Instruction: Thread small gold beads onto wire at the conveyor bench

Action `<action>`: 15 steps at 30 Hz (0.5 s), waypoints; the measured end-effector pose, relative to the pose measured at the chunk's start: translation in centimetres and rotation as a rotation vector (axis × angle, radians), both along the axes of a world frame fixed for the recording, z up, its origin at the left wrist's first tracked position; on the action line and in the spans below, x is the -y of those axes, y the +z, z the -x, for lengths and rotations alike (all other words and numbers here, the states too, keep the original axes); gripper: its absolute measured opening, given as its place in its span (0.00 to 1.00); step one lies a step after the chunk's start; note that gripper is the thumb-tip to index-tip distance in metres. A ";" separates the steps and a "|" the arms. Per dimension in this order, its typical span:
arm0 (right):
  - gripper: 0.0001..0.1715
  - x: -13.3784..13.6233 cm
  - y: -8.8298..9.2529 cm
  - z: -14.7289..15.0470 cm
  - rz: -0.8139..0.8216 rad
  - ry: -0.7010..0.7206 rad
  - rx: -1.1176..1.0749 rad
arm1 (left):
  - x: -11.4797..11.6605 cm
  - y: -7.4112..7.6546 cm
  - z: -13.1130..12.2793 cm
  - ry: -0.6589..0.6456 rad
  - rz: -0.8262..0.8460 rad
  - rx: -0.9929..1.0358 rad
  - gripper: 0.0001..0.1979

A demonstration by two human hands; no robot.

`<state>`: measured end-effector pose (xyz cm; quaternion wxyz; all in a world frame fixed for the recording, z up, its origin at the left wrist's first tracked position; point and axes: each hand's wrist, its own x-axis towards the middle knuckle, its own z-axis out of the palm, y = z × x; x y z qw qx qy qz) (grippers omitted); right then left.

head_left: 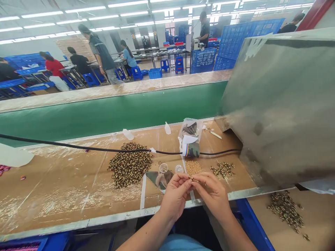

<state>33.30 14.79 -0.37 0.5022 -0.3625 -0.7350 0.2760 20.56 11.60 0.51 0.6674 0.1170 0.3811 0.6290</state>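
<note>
My left hand (176,195) and my right hand (212,197) meet above the cardboard-covered bench (65,195), their fingertips pinching a small gold-and-dark metal piece (195,180). Just ahead of my fingers lies a patch of pale gold beads (193,167). Two small clear cups (163,167) (179,169) stand to its left, and a small cluster of metal parts (222,169) lies to its right. A large heap of the same gold-and-dark parts (129,164) lies further left.
A black cable (104,148) crosses the bench below a plastic bag of fabric pieces (190,137). A grey metal hood (277,104) looms at right, above a lower board with another heap of parts (286,213). Beyond a green belt (104,115), people work among blue crates.
</note>
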 end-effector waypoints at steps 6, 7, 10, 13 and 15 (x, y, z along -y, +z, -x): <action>0.07 1.6 0.0 -0.6 0.027 -0.045 0.000 | 1.3 -0.5 -0.5 -0.046 -0.004 0.029 0.14; 0.07 1.8 0.0 -0.6 0.028 -0.051 0.005 | 1.5 -0.6 -0.6 -0.050 -0.003 0.035 0.14; 0.07 2.2 0.2 -0.7 0.034 -0.059 0.007 | 1.9 -0.7 -0.7 -0.057 0.009 0.054 0.14; 0.05 2.7 0.2 -0.8 0.047 -0.085 0.002 | 2.2 -0.7 -0.7 -0.068 0.031 0.060 0.15; 0.05 3.0 0.1 -0.9 0.065 -0.094 0.009 | 2.4 -0.7 -0.8 -0.079 0.040 0.053 0.15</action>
